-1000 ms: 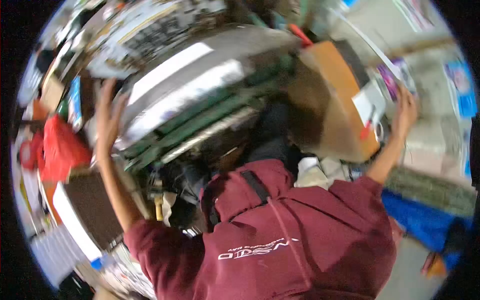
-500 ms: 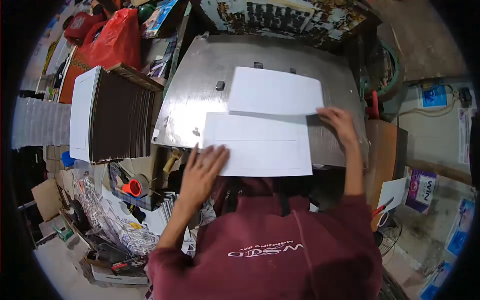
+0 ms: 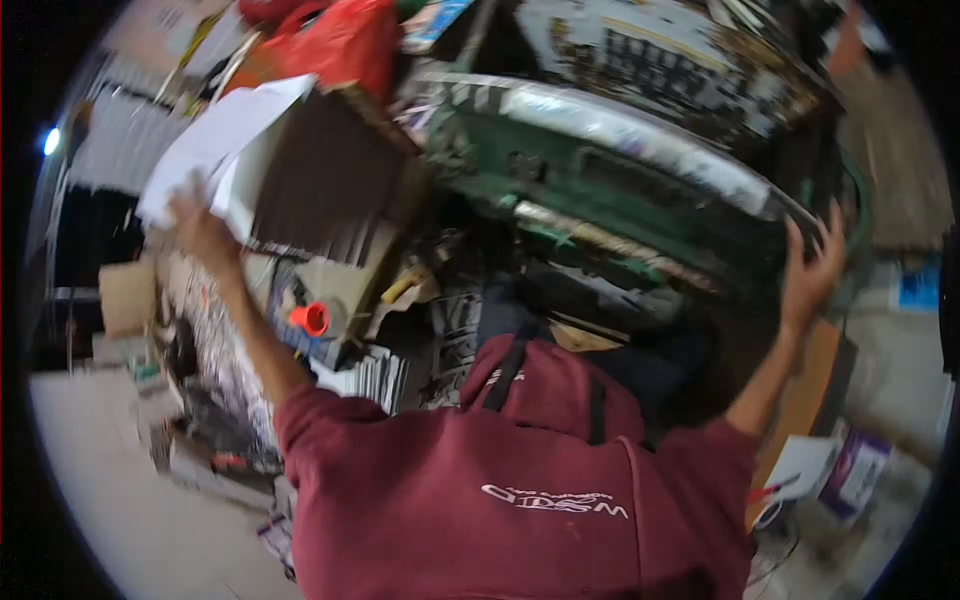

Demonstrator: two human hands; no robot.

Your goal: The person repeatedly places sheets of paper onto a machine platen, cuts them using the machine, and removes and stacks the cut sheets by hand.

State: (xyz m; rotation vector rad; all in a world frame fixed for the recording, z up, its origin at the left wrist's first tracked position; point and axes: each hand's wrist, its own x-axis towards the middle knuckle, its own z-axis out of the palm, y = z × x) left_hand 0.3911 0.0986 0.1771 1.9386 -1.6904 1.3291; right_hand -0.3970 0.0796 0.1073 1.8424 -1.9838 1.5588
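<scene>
My left hand (image 3: 205, 225) is at the lower end of a white sheet (image 3: 215, 140), beside an upright stack of dark-edged boards (image 3: 325, 180). Motion smears its fingers, so whether they grip the sheet is unclear. The sheet stands partly away from the stack's white face. On the right, my right hand (image 3: 812, 262) is raised with fingers spread and nothing in them, near the right end of the machine's metal plate (image 3: 640, 135). That plate is seen nearly edge-on, above the green machine frame (image 3: 600, 190).
A red bag (image 3: 350, 45) lies behind the stack. Below the stack are an orange-red roll (image 3: 310, 318) and a pile of papers (image 3: 375, 378). At right stand a brown board (image 3: 815, 375) and a purple-white box (image 3: 858, 472). Paper scraps and cartons lie at lower left.
The plate has gone from a broad, face-on view to nearly edge-on, and its white sheets no longer show. My left hand has moved from them to the stack. My right hand has risen, fingers spread.
</scene>
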